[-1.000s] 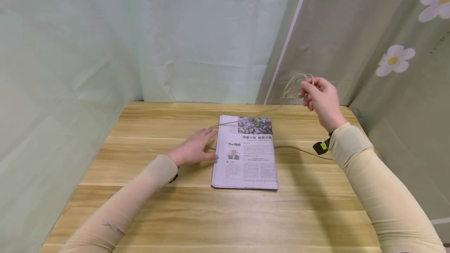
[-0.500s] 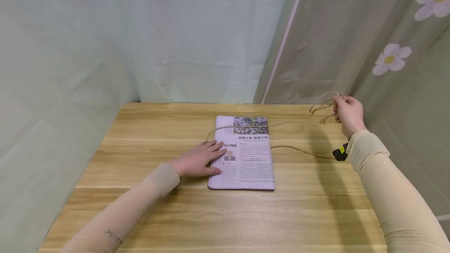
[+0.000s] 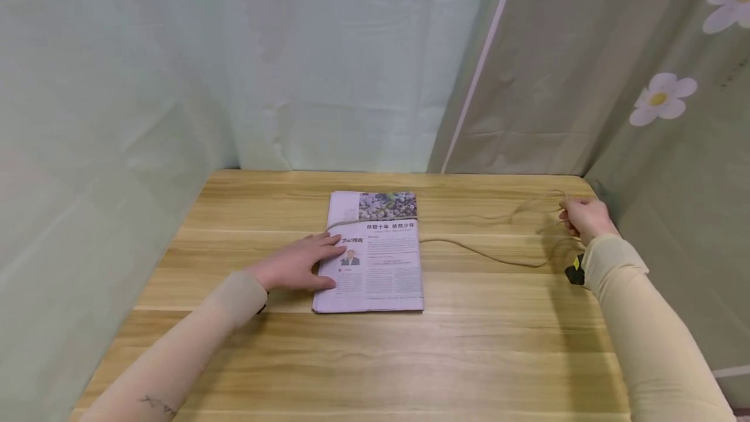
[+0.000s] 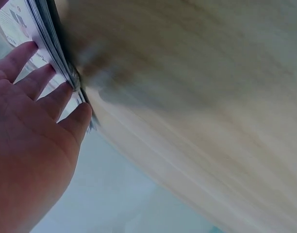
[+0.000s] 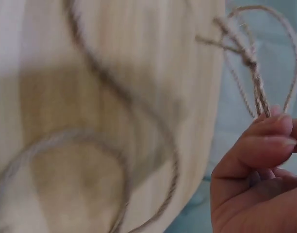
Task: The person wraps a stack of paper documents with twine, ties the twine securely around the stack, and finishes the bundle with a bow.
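Observation:
A folded stack of newspapers (image 3: 381,279) lies flat on the wooden table. My left hand (image 3: 295,262) rests on its left edge with fingers spread; in the left wrist view its fingertips touch the stack's side. One strand of twine (image 3: 375,221) crosses the upper part of the top page, and another leaves the stack's right side along the table. Over the table's right side, my right hand (image 3: 588,219) pinches the twine between thumb and fingers. A small knot (image 5: 249,60) and a loop of twine stand above those fingers in the right wrist view. Twine under the stack is hidden.
The wooden table (image 3: 363,363) reaches back to a pale hanging curtain (image 3: 351,83). Another curtain with white flowers hangs close by on the right. Slack twine (image 5: 173,165) curves over the tabletop near the right hand.
My right hand has moved right and down, drawing the twine across the newspapers. The stack sits further left in view. My left hand has come onto the stack's left edge.

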`<state>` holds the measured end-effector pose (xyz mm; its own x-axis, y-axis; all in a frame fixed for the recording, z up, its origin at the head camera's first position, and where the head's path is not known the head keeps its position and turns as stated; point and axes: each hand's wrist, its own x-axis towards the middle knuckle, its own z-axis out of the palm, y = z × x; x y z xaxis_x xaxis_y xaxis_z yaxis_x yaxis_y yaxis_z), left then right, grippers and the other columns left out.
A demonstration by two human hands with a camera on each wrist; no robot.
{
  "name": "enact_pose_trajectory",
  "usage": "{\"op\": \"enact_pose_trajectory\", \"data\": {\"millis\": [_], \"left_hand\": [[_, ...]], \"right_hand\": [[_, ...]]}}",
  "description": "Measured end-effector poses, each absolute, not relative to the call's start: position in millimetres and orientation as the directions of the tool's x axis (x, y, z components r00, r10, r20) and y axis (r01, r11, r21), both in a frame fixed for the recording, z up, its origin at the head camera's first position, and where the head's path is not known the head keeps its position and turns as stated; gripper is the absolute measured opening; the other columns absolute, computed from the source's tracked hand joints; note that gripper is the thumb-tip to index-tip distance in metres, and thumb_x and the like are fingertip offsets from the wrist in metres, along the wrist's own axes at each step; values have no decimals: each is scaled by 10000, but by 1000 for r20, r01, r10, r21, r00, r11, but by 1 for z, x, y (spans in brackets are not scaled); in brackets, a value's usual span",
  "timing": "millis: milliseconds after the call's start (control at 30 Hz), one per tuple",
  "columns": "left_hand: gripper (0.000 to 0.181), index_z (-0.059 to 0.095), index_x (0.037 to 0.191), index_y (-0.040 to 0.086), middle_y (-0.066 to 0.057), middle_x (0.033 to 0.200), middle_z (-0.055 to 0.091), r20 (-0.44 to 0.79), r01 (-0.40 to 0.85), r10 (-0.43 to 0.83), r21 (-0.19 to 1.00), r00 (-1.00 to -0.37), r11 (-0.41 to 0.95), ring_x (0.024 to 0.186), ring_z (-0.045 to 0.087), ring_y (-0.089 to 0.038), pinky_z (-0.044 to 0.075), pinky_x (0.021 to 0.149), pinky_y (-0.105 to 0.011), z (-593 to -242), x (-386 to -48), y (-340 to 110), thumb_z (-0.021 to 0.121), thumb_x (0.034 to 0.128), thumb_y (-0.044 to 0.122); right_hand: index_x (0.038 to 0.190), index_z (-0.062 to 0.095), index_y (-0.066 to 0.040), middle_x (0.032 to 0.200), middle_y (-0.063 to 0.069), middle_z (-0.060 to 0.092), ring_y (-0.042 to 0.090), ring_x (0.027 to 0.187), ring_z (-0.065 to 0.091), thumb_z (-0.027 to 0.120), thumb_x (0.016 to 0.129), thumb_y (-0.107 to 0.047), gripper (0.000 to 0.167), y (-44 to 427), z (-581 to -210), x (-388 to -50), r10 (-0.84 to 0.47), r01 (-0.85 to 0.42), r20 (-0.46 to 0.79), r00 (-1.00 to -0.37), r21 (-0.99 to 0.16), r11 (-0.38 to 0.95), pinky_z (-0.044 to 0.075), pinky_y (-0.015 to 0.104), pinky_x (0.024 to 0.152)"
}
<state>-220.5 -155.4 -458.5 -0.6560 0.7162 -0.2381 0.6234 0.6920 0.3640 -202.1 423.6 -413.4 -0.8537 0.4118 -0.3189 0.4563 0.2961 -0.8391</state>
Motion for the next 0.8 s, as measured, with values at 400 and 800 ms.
{"op": "enact_pose_trajectory", "data": {"millis": [400,800], "left_hand": [[786,436,1558,106,-120,1662,267,-265,581,694,397,-669,711,1524,205,-388,194,1215,-540,-448,-215,-151,747,923,449],[785,446,1549,85,-152,1652,280,-248,584,700,407,-669,702,1516,213,-409,198,1212,-545,-450,-216,-150,764,914,421]], "right_hand": [[1341,477,57,738,-16,657,98,642,677,520,1065,-175,363,435,-429,-208,406,415,-383,-830,-910,-10,602,275,659],[1507,366,89,1266,207,561,26,720,659,453,1071,-223,543,447,-428,-198,471,407,-265,-841,-885,229,593,266,719]]}}
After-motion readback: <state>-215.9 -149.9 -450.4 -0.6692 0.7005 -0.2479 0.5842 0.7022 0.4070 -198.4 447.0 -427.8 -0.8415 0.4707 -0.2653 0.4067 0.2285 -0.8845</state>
